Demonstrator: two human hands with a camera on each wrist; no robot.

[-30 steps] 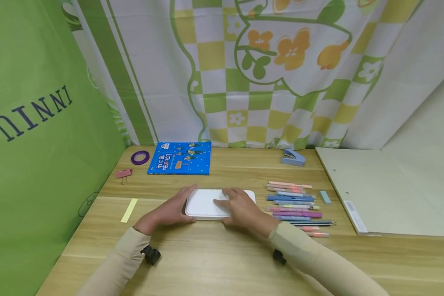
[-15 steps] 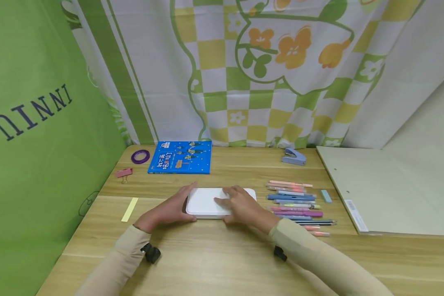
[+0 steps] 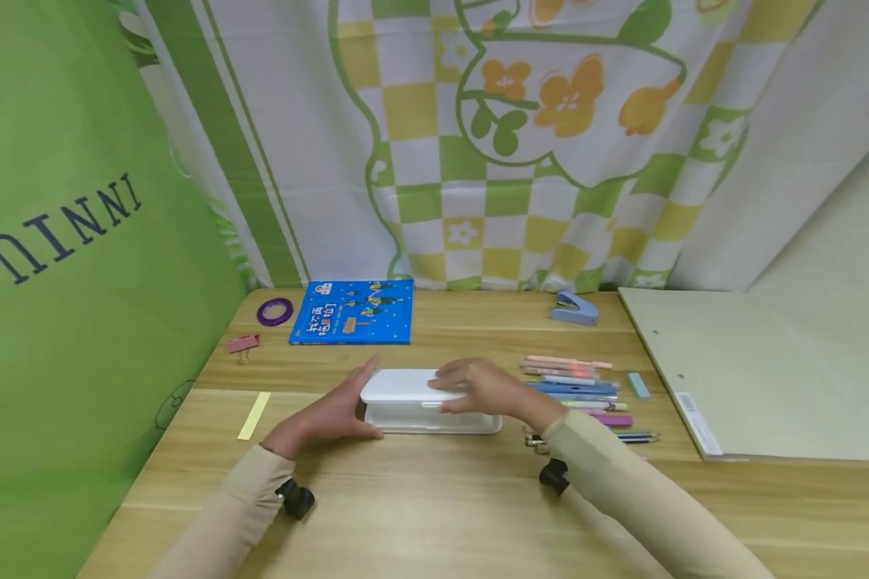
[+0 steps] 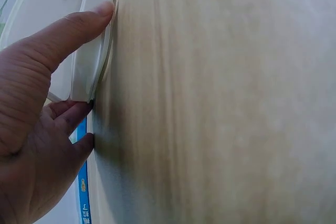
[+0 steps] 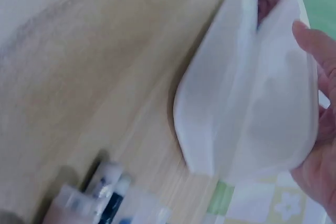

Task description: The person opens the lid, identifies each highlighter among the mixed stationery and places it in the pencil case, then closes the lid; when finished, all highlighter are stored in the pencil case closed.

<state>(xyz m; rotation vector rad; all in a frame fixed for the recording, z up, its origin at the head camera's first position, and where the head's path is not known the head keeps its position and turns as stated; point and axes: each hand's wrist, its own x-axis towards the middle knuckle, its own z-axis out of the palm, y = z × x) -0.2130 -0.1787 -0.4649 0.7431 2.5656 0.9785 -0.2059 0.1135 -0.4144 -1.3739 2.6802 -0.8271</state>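
white case [image 3: 434,412] lies on wooden table [image 3: 420,515], near middle, between blue book [image 3: 352,311] and person. lid [image 3: 398,386] is raised at front, gap visible between lid and base. left hand [image 3: 331,414] presses left end of case, fingers nearly straight, thumb on front edge. right hand [image 3: 488,389] holds lid, fingers on top, thumb under its edge. row of pens [image 3: 575,390] lies just right of case. stapler [image 3: 574,307] further back, binder clip [image 3: 242,344] and purple tape roll [image 3: 274,310] at left.
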